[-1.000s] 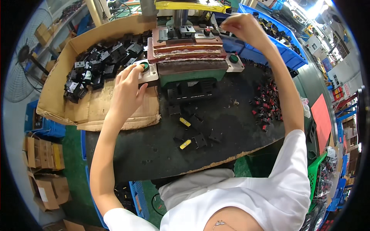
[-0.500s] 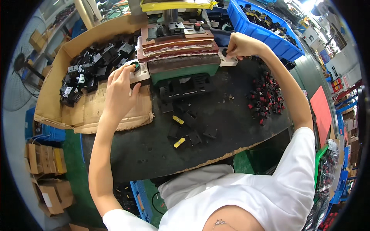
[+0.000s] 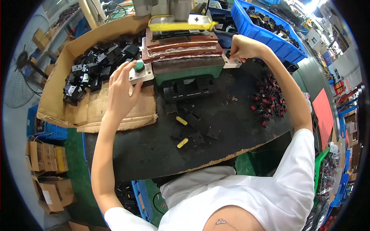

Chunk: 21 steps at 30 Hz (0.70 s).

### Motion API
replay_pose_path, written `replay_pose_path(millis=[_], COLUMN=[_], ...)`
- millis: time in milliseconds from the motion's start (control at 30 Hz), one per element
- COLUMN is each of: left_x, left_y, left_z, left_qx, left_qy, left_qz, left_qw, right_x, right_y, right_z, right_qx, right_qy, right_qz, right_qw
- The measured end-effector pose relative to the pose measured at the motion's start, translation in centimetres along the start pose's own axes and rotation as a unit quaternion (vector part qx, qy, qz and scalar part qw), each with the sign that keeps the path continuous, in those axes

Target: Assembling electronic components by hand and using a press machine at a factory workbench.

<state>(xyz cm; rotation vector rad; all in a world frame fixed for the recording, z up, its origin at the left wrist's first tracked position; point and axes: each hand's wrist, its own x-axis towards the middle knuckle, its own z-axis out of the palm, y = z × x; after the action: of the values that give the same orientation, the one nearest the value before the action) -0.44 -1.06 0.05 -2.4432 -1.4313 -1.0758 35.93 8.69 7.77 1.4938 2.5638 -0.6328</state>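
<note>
Now the press head (image 3: 181, 25) sits lower; left hand (image 3: 121, 90) at a green button (image 3: 140, 67), fingers loose; right hand (image 3: 247, 47) curled over a white box (image 3: 233, 65), grip unclear.

Dark, rough-edged worktable (image 3: 239, 129), green-based press (image 3: 189, 74) at the far side, slotted black panel (image 3: 189, 90) just in front, two small yellow pieces (image 3: 182, 121) nearer — red-and-black components (image 3: 269, 99) scattered thickly at right, open cardboard box (image 3: 58, 118) at left.

Right hand (image 3: 242, 49) partly hides the dark button (image 3: 227, 54); yellow press band (image 3: 163, 26) is blurred
</note>
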Motion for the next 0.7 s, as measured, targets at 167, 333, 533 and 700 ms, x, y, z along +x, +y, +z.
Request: replay_pose_path(millis=[167, 333, 533, 700], left_x=[0.5, 0.1, -0.1, 0.1], left_y=[-0.1, -0.3, -0.1, 0.8], left_z=[-0.7, -0.8, -0.4, -0.1], left_qx=[-0.002, 0.017, 0.024, 0.087], left_qy=[0.069, 0.051, -0.026, -0.028], left_qz=[0.023, 0.005, 0.006, 0.022], left_qw=[0.997, 0.999, 0.999, 0.996], right_x=[-0.2, 0.0, 0.0, 0.0], right_y=[0.0, 0.1, 0.0, 0.1], right_z=[-0.1, 0.0, 0.0, -0.1], right_qx=[0.002, -0.011, -0.017, -0.002], right_qy=[0.001, -0.004, 0.0, 0.003], right_qz=[0.017, 0.01, 0.011, 0.009], right_qw=[1.0, 1.0, 1.0, 1.0])
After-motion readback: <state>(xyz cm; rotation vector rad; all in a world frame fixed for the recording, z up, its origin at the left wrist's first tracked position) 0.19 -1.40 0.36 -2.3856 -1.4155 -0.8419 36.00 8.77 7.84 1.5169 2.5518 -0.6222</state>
